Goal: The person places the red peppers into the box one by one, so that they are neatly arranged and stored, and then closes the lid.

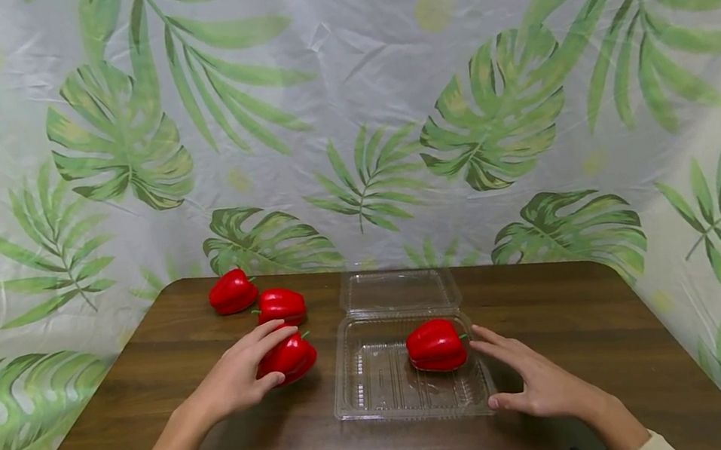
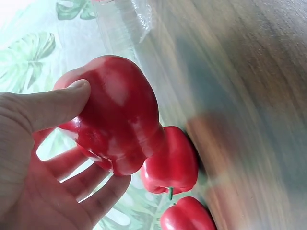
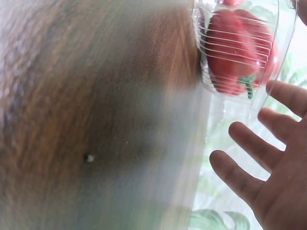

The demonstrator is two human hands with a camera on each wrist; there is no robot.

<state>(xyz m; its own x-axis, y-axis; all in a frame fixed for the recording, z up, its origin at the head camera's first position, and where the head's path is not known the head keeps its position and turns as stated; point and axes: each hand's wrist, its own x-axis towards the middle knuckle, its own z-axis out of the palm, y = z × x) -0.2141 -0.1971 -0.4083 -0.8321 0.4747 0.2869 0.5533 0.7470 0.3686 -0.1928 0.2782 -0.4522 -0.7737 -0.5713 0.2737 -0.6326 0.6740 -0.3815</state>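
My left hand (image 1: 233, 375) grips a red bell pepper (image 1: 292, 359) left of the clear plastic container. In the left wrist view the thumb presses one side of this pepper (image 2: 115, 105) and the fingers reach around beneath it. The container (image 1: 373, 398) lies with its hinged lid (image 1: 396, 290) folded back, and one red bell pepper (image 1: 435, 346) sits in its right half, green stem to the right. My right hand (image 1: 545, 379) is at the container's right edge, fingers spread and fairly straight, fingertips close to the rim.
Two more red bell peppers, one nearer (image 1: 281, 305) and one farther (image 1: 232, 292), rest at the back left of the wooden table (image 1: 592, 324). A leaf-patterned cloth (image 1: 356, 89) hangs behind the table's far edge.
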